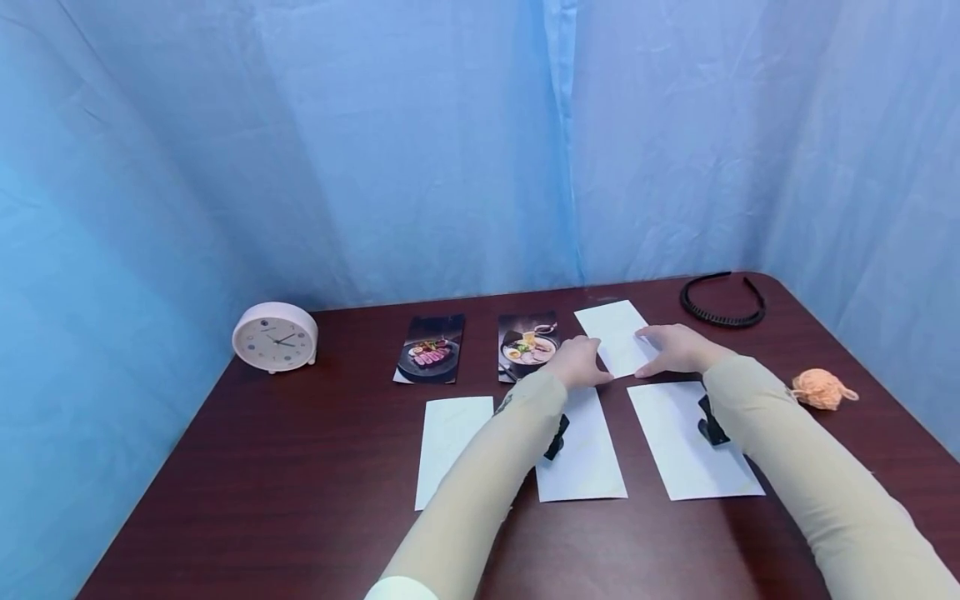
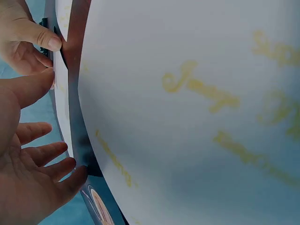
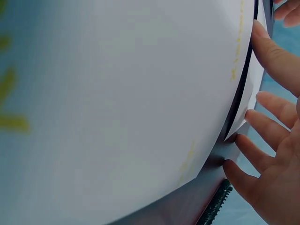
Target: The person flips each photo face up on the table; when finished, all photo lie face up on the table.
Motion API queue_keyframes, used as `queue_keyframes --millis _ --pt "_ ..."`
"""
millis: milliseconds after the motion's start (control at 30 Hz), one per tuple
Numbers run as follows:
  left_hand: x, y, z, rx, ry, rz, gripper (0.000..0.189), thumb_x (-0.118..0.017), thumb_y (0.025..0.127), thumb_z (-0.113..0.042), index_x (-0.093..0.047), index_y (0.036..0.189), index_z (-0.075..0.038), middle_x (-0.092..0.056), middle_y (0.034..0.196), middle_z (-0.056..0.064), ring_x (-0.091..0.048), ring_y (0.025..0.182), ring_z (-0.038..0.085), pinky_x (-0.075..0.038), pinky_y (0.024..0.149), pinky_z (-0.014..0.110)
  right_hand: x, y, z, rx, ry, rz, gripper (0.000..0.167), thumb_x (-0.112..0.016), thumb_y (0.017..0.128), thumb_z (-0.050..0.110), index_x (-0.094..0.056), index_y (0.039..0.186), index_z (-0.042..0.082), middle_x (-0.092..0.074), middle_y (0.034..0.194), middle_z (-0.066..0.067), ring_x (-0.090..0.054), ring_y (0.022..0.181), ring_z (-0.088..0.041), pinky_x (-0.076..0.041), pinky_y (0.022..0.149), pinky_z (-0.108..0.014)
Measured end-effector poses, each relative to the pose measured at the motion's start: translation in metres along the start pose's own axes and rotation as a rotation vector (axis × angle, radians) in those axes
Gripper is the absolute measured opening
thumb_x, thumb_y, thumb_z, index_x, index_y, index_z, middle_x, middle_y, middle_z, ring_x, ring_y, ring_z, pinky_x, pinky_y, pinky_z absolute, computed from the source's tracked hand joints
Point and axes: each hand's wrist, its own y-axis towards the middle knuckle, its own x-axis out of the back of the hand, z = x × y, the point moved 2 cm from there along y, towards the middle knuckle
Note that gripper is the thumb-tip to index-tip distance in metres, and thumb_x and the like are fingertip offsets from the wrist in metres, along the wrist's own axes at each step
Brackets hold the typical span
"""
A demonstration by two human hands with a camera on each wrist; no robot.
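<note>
A white card lies face down, slightly turned, in the back row of the table. My left hand is at its left side, over the lower right of a ramen photo card. On the other side, my right hand touches the card's right edge with fingertips. Straight, spread fingers show on the left hand in the left wrist view and on the right hand in the right wrist view. Three more white cards form the front row: left, middle and right.
Left of the ramen card lies a photo card of sliced meat. A white clock stands at the far left. A black headband and an orange mesh ball lie at the right. Blue curtains hang behind the table.
</note>
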Motion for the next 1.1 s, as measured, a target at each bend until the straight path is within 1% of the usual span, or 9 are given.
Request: queue_keyframes --millis 100,200,433,600,700,900,1100 --pt "-0.0021 0.0014 -0.0006 -0.005 0.019 0.009 0.061 -0.063 0.089 -0.039 -0.046 0.139 -0.008 -0.054 0.136 0.005 -0.049 0.126 0.018 -0.037 0.105 0.025 0.0007 -0.0008 0.0023 -0.007 0.004 -0.005 0.082 -0.078 0.076 0.034 -0.043 0.135 -0.010 -0.041 0.137 -0.034 -0.037 0.127 -0.050 -0.032 0.104 -0.059" --pt "-0.0047 0.0024 -0.0013 0.011 0.040 0.020 0.061 -0.063 0.089 -0.041 -0.047 0.139 -0.010 -0.053 0.137 0.004 -0.048 0.127 0.016 -0.038 0.105 0.025 0.0001 -0.0009 0.0040 -0.004 0.003 -0.007 0.080 -0.078 0.076 0.032 -0.043 0.134 -0.010 -0.042 0.136 -0.034 -0.037 0.127 -0.050 -0.033 0.103 -0.059" --pt "-0.0085 0.0013 -0.0057 0.050 0.097 0.078 0.061 -0.062 0.088 -0.047 -0.048 0.139 -0.016 -0.046 0.143 0.000 -0.043 0.130 0.015 -0.043 0.101 0.034 -0.0020 0.0003 0.0046 -0.006 -0.036 -0.021 0.078 -0.076 0.077 0.034 -0.044 0.135 -0.008 -0.044 0.136 -0.032 -0.040 0.126 -0.049 -0.034 0.102 -0.059" --pt "-0.0081 0.0012 -0.0069 0.046 0.108 0.084 0.061 -0.061 0.088 -0.047 -0.047 0.139 -0.017 -0.045 0.144 -0.001 -0.042 0.132 0.014 -0.042 0.102 0.034 -0.0009 -0.0006 0.0050 0.000 -0.072 -0.048 0.078 -0.078 0.075 0.036 -0.047 0.134 -0.005 -0.048 0.134 -0.030 -0.043 0.123 -0.048 -0.036 0.099 -0.059" --pt "-0.0080 0.0023 -0.0065 0.029 0.102 0.078 0.060 -0.062 0.088 -0.045 -0.047 0.139 -0.016 -0.049 0.140 -0.001 -0.045 0.129 0.013 -0.043 0.101 0.032 -0.0004 -0.0019 0.0046 0.008 -0.080 -0.067 0.077 -0.079 0.074 0.034 -0.048 0.133 -0.004 -0.050 0.132 -0.029 -0.045 0.122 -0.047 -0.037 0.098 -0.058" --pt "-0.0090 0.0034 -0.0061 -0.011 0.077 0.039 0.054 -0.065 0.088 -0.039 -0.053 0.133 -0.012 -0.061 0.126 0.000 -0.057 0.115 0.012 -0.045 0.096 0.025 0.0005 -0.0054 0.0037 0.020 -0.059 -0.095 0.076 -0.082 0.071 0.030 -0.051 0.132 -0.003 -0.054 0.126 -0.030 -0.050 0.116 -0.045 -0.041 0.095 -0.057" --pt "-0.0088 0.0030 -0.0052 0.004 0.074 0.005 0.048 -0.066 0.087 -0.038 -0.056 0.127 -0.013 -0.063 0.121 0.000 -0.059 0.110 0.012 -0.045 0.094 0.023 0.0020 -0.0081 0.0040 0.068 -0.063 -0.104 0.077 -0.084 0.068 0.028 -0.052 0.131 -0.001 -0.060 0.116 -0.029 -0.057 0.105 -0.040 -0.046 0.087 -0.053"
